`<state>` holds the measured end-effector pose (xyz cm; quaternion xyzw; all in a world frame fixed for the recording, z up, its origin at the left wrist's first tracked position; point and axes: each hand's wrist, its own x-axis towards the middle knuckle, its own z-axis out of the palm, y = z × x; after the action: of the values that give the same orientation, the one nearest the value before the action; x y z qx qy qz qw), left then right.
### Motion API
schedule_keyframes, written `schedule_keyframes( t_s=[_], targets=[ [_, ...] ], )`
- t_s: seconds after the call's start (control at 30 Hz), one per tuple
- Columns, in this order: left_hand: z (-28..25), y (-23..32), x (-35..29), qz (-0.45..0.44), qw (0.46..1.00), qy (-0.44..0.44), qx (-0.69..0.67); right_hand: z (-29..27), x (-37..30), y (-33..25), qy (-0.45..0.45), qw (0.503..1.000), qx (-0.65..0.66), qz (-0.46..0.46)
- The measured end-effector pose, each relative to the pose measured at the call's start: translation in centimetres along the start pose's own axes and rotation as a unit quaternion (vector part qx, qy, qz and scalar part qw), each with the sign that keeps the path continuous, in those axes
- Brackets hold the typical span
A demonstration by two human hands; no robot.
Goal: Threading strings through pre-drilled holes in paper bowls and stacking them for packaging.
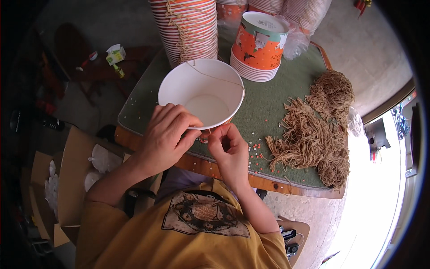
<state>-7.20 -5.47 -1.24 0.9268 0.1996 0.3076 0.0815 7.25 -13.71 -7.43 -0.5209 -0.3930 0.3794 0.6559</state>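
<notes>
A white paper bucket (179, 87) tilts toward me at the table's near edge, its open mouth and bare inside showing. The fingers of my left hand (165, 134) are closed over its near rim, the thumb below. Just right of them, beneath the rim, the thumb and forefinger of my right hand (230, 150) pinch a thin tan cord, of which only a short bit shows. A thin cord (219, 79) also crosses the bucket's mouth from the far rim to the right side. Most of the bucket's outside is hidden.
Green cloth (264, 101) covers the table. Loose tan cords (309, 139) lie heaped at the right, and small paper dots (255, 154) are scattered nearby. Behind stand a tall stack of buckets (197, 33) and upturned orange buckets (260, 45). A cardboard box (78, 175) stands at lower left.
</notes>
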Motion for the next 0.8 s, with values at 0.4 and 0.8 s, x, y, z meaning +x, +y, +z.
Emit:
schedule_keyframes(
  t_s=[0.4, 0.8],
  targets=[
    [-1.1, -2.8, 4.9, -0.134, 0.898, -0.310, -0.281, 0.2, 0.4, -0.2, 0.013, 1.000, -0.005, 0.006],
    [-0.1, -2.0, 4.7, -0.038, 0.966, -0.113, -0.231, -1.2, 2.2, -2.5, 0.006, 0.991, -0.103, -0.086]
  ],
)
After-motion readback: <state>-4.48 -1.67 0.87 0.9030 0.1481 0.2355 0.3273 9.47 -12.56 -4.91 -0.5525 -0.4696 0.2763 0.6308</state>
